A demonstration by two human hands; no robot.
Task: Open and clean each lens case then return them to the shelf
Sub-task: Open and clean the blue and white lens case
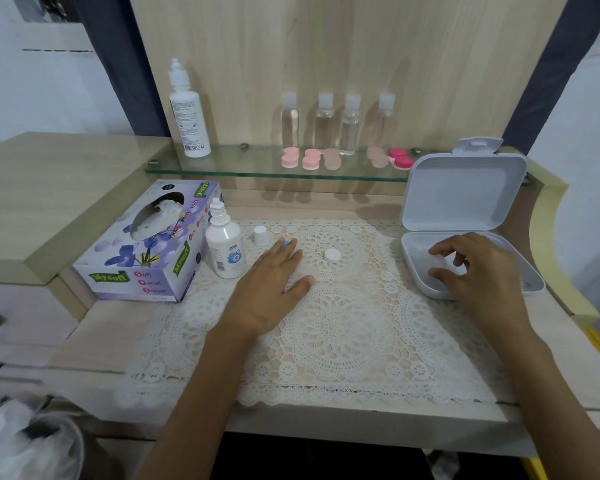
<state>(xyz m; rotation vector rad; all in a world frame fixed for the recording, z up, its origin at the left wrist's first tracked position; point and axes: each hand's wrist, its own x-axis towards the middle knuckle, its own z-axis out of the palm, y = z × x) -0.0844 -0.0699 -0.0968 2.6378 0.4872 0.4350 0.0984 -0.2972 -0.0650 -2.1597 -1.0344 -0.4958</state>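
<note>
Head: left hand [271,289] flat (right hand [478,268] inside box [461,195]).

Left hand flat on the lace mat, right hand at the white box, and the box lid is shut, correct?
No: the head view shows the white box with its lid standing open. The left hand is flat on the lace mat, the right hand at the box.

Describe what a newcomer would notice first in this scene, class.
The open white box at the right stands out, with the right hand reaching into its base. The left hand lies flat on the lace mat in the middle. Behind, pink lens cases line the glass shelf before four clear bottles.
</note>
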